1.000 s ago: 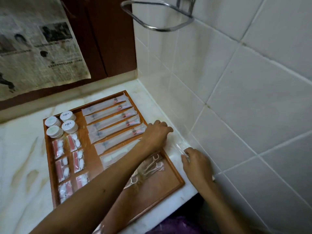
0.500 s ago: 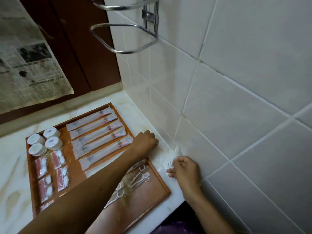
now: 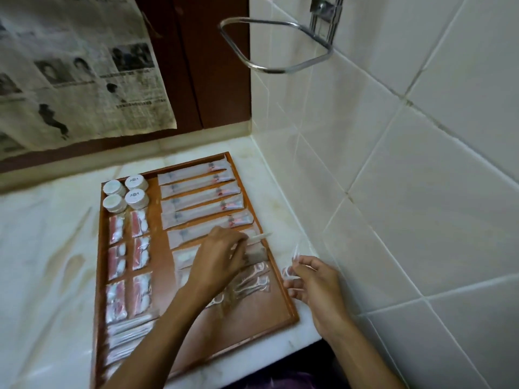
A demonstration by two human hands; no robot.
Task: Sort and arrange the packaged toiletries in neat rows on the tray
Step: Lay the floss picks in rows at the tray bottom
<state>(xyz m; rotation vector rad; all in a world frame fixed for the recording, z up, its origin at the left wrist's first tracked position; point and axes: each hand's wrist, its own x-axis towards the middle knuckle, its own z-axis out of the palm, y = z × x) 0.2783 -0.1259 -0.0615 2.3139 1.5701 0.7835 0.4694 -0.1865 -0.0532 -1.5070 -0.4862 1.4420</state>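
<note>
- Filling the right-hand column of the wooden tray is judged to be the step in hand; the left part is already laid out, with four round white tubs at the far corner, small red-and-white sachets in two columns below them, and flat clear packets at the near edge.
- Long sleeved packets are ranged in parallel rows further right, with bagged floss picks lying below them.
- A thin white packet is pinched in the curled fingers of the left hand, over the lowest rows, its tip reaching past the tray's right rim.
- A crinkled clear packet is held at the fingertips of the right hand, just off the tray above the worktop.
- Next, the thin packet would need to be set down parallel to its neighbours, and the clear packet brought onto the bare lower area.
- Pale veined marble forms the worktop; newspaper hangs at the back left over dark wood, and a chrome ring holder is fixed to the white-tiled wall on the right.
</note>
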